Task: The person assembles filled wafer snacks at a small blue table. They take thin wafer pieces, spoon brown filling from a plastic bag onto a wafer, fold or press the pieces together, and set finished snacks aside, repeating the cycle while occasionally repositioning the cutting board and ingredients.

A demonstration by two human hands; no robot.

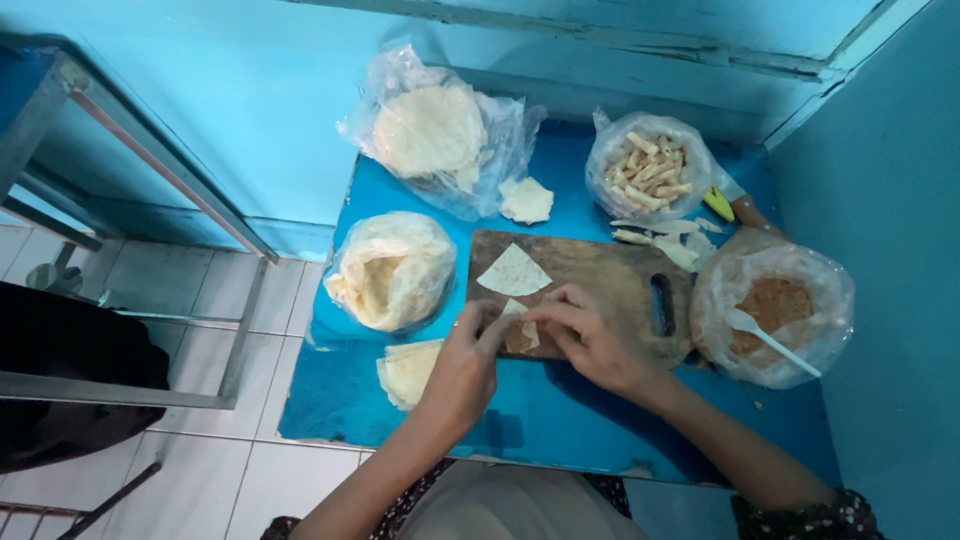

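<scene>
Blue table [560, 420], apparently tiled floor [190, 290].

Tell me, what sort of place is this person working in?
Probably a small home or stall kitchen corner for making snacks. A blue table against blue walls holds a wooden cutting board, bags of thin wrappers, a bag of finished rolls and a bag of filling. Both hands fold a wrapper.

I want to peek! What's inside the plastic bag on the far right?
Inside the plastic bag is a heap of brown crumbly filling with a white plastic spoon stuck in it. What lies under the heap is covered.
</scene>
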